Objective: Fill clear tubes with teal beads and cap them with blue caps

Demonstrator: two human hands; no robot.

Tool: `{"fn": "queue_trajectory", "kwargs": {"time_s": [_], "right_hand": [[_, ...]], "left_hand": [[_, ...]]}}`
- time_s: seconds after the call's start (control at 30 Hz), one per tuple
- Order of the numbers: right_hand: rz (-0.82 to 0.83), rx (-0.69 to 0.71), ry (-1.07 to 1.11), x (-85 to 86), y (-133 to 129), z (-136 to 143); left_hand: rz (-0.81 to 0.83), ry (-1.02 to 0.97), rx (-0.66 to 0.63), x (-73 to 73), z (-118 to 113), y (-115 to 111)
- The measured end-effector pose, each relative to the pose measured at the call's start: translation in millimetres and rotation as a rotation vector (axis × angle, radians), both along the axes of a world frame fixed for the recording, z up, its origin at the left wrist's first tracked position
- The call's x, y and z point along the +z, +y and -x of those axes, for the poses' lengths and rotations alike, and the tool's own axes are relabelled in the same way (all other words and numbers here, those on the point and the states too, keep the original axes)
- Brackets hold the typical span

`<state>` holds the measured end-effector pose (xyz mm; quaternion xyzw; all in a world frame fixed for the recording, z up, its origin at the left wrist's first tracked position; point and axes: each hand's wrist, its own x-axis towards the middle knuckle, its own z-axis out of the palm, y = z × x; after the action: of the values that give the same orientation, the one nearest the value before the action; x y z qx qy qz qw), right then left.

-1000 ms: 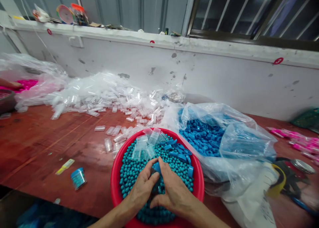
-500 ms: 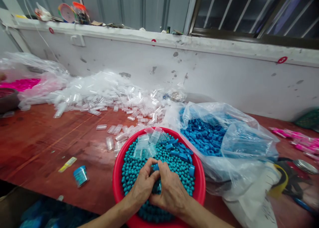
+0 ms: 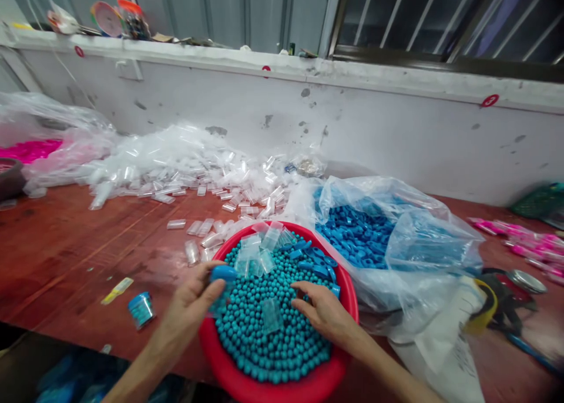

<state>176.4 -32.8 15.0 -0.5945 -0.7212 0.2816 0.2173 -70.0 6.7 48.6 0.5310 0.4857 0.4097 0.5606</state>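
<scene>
Hands (image 3: 190,297) (image 3: 325,313) moved apart, L w/ blue-capped container (image 3: 226,275).

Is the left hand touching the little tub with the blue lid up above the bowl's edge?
Touching. The head view shows the left hand gripping the blue-lidded tub between thumb and fingers.

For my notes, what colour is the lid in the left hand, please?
The lid is blue, best seen in the head view.

The head-worn camera looks forward and down, the bowl (image 3: 282,393) close below it. It faces the wall (image 3: 379,141).
</scene>
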Motion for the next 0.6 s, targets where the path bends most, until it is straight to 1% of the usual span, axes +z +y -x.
{"fn": "queue_trajectory", "kwargs": {"time_s": [0.03, 0.07, 0.1, 0.13, 0.17, 0.23, 0.27, 0.3, 0.33, 0.37, 0.4, 0.47, 0.53, 0.57, 0.6], "right_hand": [[-0.003, 0.002, -0.044, 0.0, 1.1, -2.1], [-0.004, 0.005, -0.085, 0.1, 2.2, -2.7], [-0.006, 0.012, -0.128, 0.6, 3.1, -1.9], [-0.011, 0.025, -0.171, 1.4, 3.8, 0.2], [-0.017, 0.050, -0.216, 2.8, 4.2, 3.3], [-0.027, 0.142, -0.310, 6.3, 4.1, 11.6], [-0.038, 0.202, -0.357, 7.8, 3.5, 16.4], [-0.056, 0.262, -0.402, 8.8, 2.7, 21.3], [-0.080, 0.315, -0.442, 8.9, 1.9, 26.1], [-0.109, 0.350, -0.477, 8.2, 1.2, 30.5], [-0.134, 0.367, -0.510, 6.7, 0.8, 34.3], [-0.139, 0.358, -0.553, 2.5, 1.2, 38.8], [-0.098, 0.316, -0.505, -0.8, 3.1, 38.8], [-0.070, 0.290, -0.423, -1.5, 4.2, 37.4], [-0.033, 0.262, -0.304, -1.6, 5.1, 35.8]], "left_hand": [[-0.028, 0.063, 0.100, -1.5, 16.4, 4.2], [-0.044, 0.135, 0.191, -6.9, 32.6, 8.7], [-0.045, 0.230, 0.264, -15.7, 48.0, 13.3], [-0.044, 0.335, 0.289, -27.2, 62.1, 17.7], [-0.054, 0.436, 0.288, -40.3, 74.3, 21.5], [-0.079, 0.654, 0.270, -64.9, 91.8, 27.0], [-0.081, 0.762, 0.273, -73.8, 96.6, 28.6], [-0.094, 0.857, 0.294, -79.2, 98.7, 29.3], [-0.120, 0.932, 0.323, -80.7, 98.2, 29.2], [-0.167, 0.973, 0.352, -78.5, 95.3, 28.2], [-0.230, 0.977, 0.372, -73.1, 90.5, 26.4], [-0.379, 0.887, 0.352, -56.5, 75.7, 20.2], [-0.481, 0.724, 0.243, -38.9, 55.3, 11.3], [-0.505, 0.656, 0.178, -31.7, 43.2, 6.2], [-0.499, 0.598, 0.083, -26.2, 30.1, 0.8]]}}
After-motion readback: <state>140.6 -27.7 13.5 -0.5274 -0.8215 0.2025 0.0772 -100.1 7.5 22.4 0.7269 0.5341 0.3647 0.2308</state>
